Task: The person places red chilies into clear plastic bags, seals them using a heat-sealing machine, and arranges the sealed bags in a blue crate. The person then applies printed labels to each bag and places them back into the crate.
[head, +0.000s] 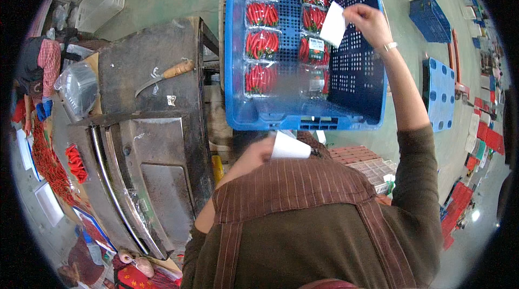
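My right hand [367, 25], with a white band at the wrist, pinches a white paper label [334, 25] above the right row of packs in a blue plastic crate [305, 123]. Clear-wrapped packs of red chilies [261, 43] lie in two rows inside. In the right row, one pack [314, 50] bears a printed label, and the nearest pack [317, 81] shows one too. Below the crate's near rim, my left hand [259, 150] is blurred and holds a white roll or stack of labels [290, 147] close to my apron.
A curved knife [166, 75] with a wooden handle lies on the dark worktable [121, 54]. A metal wrapping machine [162, 183] stands at left. Co-workers [40, 66] are beside loose chilies [48, 159]. At right are a blue crate [430, 17] and a blue pallet [440, 94].
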The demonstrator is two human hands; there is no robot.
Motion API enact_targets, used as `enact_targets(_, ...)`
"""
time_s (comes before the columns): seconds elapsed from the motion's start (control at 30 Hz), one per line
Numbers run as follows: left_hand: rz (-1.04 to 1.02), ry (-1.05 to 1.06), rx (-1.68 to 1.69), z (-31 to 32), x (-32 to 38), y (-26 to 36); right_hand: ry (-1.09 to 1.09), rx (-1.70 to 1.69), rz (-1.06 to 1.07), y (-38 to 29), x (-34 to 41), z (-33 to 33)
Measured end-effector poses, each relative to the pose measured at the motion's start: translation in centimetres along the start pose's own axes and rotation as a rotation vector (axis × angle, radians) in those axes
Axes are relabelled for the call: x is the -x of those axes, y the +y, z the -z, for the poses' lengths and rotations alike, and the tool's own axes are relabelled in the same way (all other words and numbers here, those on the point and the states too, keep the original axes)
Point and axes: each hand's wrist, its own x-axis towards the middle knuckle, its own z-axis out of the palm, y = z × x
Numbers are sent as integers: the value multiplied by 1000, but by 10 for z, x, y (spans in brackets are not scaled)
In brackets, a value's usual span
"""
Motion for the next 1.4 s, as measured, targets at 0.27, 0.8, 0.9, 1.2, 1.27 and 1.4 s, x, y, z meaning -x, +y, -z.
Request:
enact_targets(0.27,578,-83,383,-9,30,-22,337,75,-100,127,-129,-102)
enact_targets(0.8,856,34,483,-20,9,-28,596,-27,-93,183,-91,-181)
enact_targets(0.9,878,42,487,-21,11,-28,552,-31,-62,189,-81,-187)
enact_targets(1.2,918,59,483,-20,16,-31,367,86,-95,192,-66,-200)
enact_targets(1.27,927,62,486,-19,19,-30,358,116,-65,190,-66,-200)
enact_targets(1.4,944,77,494,-19,27,-31,325,157,3,188,-58,-197)
